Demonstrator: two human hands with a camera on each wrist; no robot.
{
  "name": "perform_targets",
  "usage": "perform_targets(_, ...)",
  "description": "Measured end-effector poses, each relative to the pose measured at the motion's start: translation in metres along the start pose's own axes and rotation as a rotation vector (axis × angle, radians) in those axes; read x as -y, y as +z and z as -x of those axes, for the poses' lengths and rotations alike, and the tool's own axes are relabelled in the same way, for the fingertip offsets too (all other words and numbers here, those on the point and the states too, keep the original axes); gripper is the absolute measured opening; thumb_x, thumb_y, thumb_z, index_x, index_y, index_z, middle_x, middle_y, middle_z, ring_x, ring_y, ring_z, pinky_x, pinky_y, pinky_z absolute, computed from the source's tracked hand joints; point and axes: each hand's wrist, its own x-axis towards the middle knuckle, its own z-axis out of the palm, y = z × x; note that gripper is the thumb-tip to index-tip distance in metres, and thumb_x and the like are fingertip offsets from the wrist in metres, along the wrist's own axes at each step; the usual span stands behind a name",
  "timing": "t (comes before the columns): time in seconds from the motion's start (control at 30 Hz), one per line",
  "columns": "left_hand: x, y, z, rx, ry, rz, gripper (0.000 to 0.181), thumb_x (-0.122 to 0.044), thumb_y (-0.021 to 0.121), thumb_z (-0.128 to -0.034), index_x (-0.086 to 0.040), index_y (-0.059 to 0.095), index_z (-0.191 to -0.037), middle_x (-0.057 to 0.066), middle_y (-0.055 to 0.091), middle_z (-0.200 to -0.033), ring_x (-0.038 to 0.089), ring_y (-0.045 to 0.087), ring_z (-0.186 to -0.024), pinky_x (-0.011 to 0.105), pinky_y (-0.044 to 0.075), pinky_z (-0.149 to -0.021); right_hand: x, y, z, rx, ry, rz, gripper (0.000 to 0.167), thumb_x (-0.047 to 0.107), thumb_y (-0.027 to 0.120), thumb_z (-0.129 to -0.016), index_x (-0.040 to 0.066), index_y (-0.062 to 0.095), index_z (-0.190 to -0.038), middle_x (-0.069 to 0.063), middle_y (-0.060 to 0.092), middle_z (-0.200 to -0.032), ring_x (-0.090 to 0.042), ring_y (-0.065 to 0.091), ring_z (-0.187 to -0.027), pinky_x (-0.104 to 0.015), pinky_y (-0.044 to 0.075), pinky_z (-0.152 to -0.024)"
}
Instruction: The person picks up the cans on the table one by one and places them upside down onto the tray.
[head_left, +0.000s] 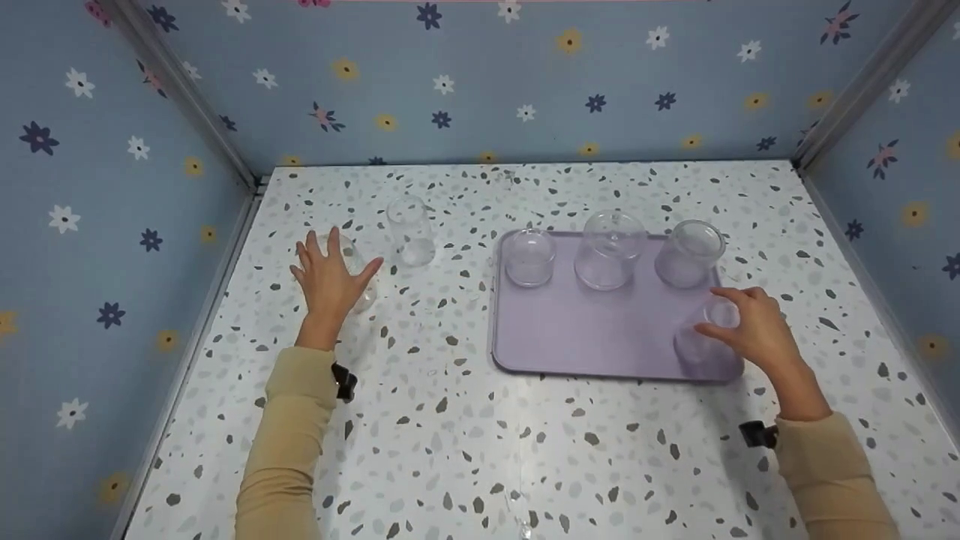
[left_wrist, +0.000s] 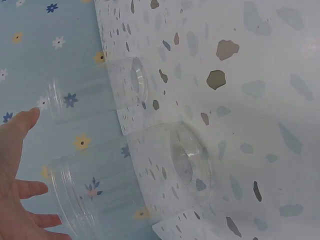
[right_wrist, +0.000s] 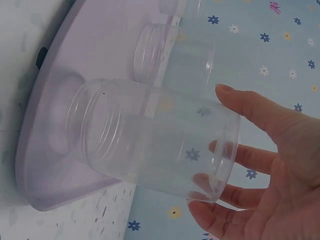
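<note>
My left hand (head_left: 328, 283), fingers spread, hovers over a clear wide jar (left_wrist: 117, 187) standing upright at the left of the table; in the left wrist view the fingertips are close to its threaded rim. Beside that jar stands a narrower clear jar (head_left: 411, 232). My right hand (head_left: 761, 330) holds another clear jar (right_wrist: 165, 135) by its base end, thumb on one side and fingers on the other. The held jar is upside down, threaded mouth toward the front right corner of the purple tray (head_left: 585, 337). Whether its mouth touches the tray, I cannot tell.
Along the tray's back edge stand a short clear jar (head_left: 530, 259), a larger clear jar (head_left: 609, 255) and a third clear jar (head_left: 690, 255). The speckled table (head_left: 450, 450) is bounded by flower-patterned walls (head_left: 487, 82) at the back and sides.
</note>
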Motion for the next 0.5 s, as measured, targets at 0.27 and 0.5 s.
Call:
perform_targets(0.27,0.0030,0.0015,-0.0058,0.047,-0.045,-0.031,0.092,-0.058,0.058,-0.0751,-0.001,0.022,-0.139,0.028,0.013,-0.139,0.046,0.014,-0.125,0.063,0.024,-0.089,-0.0057,-0.0028,-0.0046,0.047,0.039,0.010,0.065,0.029,0.072,-0.073,-0.010,0.047,-0.119,-0.036,0.044,-0.107,-0.047,0.040,-0.096,-0.057,0.032,-0.078)
perform_targets(0.5,0.0050,0.0006,-0.0095,0.047,-0.068,-0.024,0.093,-0.056,0.058,-0.0759,0.002,0.021,-0.138,0.029,0.012,-0.138,0.044,0.014,-0.125,0.061,0.028,-0.087,-0.0085,-0.0026,-0.0077,0.079,0.060,0.027,0.067,0.030,0.071,-0.074,-0.010,0.045,-0.121,-0.038,0.041,-0.110,-0.050,0.039,-0.098,-0.059,0.032,-0.079)
